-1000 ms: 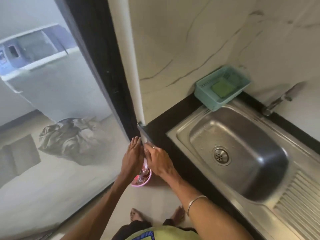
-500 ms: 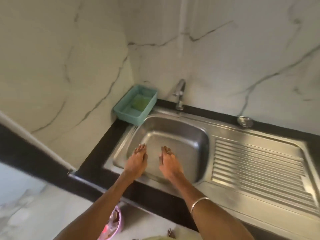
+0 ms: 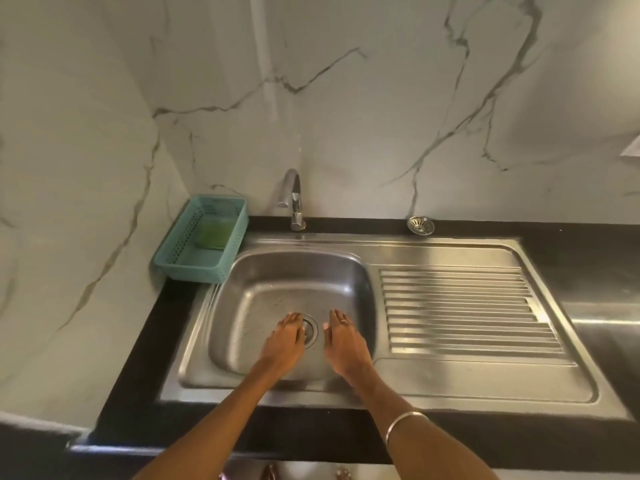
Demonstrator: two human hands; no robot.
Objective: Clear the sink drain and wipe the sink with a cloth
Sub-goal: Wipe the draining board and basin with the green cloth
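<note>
Both hands have come deeper into the sink (image 3: 221, 299), flat and holding nothing: left hand (image 3: 284, 344) on the drain (image 3: 311, 330) at bowl centre, right hand (image 3: 343, 344) at its 3 o'clock; the steel drain looks rigid, slick, best pinched by its rim.

Stainless steel sink (image 3: 346, 268) set in black counter, basin wet-speckled, round metal drain (image 3: 310, 332) at basin bottom, partly covered by a hand
</note>
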